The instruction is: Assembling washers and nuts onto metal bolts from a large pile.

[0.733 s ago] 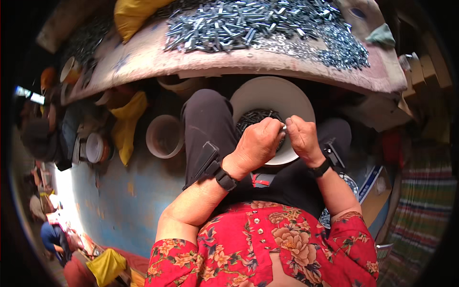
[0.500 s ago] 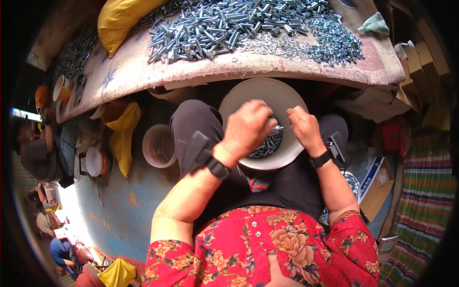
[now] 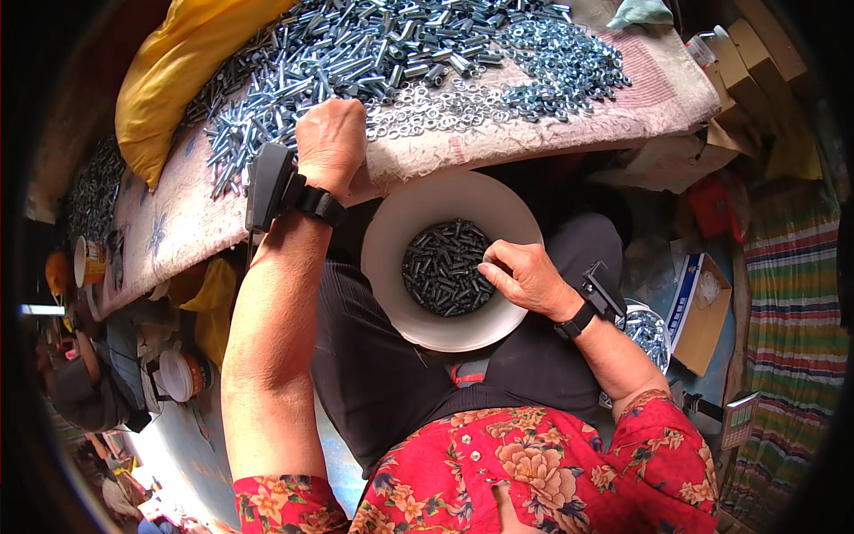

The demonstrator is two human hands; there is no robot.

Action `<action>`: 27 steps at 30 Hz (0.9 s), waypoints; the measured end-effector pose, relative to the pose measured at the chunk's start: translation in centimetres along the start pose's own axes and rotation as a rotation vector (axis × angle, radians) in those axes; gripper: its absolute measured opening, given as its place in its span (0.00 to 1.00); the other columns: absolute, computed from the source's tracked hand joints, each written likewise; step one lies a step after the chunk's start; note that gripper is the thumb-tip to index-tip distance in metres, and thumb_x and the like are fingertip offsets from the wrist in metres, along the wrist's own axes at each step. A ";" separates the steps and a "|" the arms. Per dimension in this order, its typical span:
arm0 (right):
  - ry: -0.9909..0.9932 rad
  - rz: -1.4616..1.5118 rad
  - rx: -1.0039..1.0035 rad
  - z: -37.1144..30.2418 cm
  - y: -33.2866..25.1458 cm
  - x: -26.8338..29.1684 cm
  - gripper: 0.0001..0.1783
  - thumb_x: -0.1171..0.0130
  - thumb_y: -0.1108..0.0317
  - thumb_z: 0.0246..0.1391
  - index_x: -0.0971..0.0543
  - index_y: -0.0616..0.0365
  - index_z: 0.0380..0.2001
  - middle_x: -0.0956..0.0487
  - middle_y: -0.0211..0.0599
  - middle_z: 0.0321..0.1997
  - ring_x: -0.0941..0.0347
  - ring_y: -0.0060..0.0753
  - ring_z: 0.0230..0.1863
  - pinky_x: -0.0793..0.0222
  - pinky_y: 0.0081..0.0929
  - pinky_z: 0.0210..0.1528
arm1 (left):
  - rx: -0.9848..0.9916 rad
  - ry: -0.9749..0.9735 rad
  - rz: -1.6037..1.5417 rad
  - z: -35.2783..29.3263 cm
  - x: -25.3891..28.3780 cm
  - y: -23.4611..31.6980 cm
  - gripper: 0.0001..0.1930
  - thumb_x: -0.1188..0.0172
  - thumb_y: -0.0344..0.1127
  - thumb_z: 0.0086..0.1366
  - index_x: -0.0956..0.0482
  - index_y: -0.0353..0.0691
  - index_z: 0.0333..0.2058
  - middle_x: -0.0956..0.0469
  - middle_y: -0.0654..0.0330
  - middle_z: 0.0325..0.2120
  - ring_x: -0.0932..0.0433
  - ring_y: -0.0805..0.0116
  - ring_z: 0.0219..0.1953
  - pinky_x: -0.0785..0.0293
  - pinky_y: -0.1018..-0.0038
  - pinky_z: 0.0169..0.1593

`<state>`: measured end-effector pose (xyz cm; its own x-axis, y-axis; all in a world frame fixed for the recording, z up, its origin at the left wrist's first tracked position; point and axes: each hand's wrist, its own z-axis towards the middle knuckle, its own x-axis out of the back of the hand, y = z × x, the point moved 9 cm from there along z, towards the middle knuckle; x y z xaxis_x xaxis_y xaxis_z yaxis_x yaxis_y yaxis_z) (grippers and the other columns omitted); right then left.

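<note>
Had left hand [image 3: 331,142] at metal sleeves [image 3: 374,49] beyond the white bucket [image 3: 387,236], apart from right hand [image 3: 531,279] curled above it, with both grips impossible to tell, and risked spilling sleeves bucketward by careless dragging.

A cloth-covered table [image 3: 663,102] stretches under my left hand [image 3: 332,138]; bright light [image 3: 169,472] whitens blue floor [image 3: 203,436] behind that hand; striped cloth [image 3: 790,338] spreads far to its right.
</note>
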<state>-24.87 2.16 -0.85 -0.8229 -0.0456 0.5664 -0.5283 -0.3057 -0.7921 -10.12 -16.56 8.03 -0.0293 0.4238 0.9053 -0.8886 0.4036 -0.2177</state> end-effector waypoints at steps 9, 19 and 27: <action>0.164 -0.044 0.122 6.3 -3.0 3.8 0.06 0.42 0.71 0.47 0.28 0.60 0.25 0.27 0.44 0.20 0.28 0.44 0.22 0.34 0.32 0.25 | 0.075 0.019 -0.013 -0.3 -1.6 -1.7 0.09 0.42 0.39 0.49 0.24 0.38 0.23 0.24 0.56 0.24 0.21 0.58 0.27 0.26 0.65 0.30; 0.251 -0.715 -0.125 23.7 2.9 5.4 0.23 0.43 0.49 0.46 0.20 0.62 0.26 0.22 0.53 0.26 0.24 0.54 0.32 0.28 0.41 0.37 | 0.291 0.275 -0.557 -2.9 1.0 -5.2 0.10 0.46 0.39 0.55 0.25 0.37 0.29 0.24 0.54 0.26 0.24 0.54 0.28 0.29 0.63 0.33; 0.338 -0.663 -0.091 24.5 3.8 4.7 0.21 0.37 0.54 0.40 0.27 0.59 0.30 0.22 0.49 0.26 0.24 0.52 0.32 0.29 0.42 0.35 | 0.552 0.191 -1.667 -4.3 -2.8 -8.2 0.09 0.48 0.31 0.63 0.27 0.33 0.39 0.22 0.59 0.27 0.26 0.78 0.20 0.33 0.86 0.21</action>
<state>-25.61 -22.53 4.32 -0.3372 0.4199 0.8426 -0.9391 -0.0869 -0.3326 -0.78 -17.54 5.71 0.9988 -0.0187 -0.0447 0.0474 0.1875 0.9811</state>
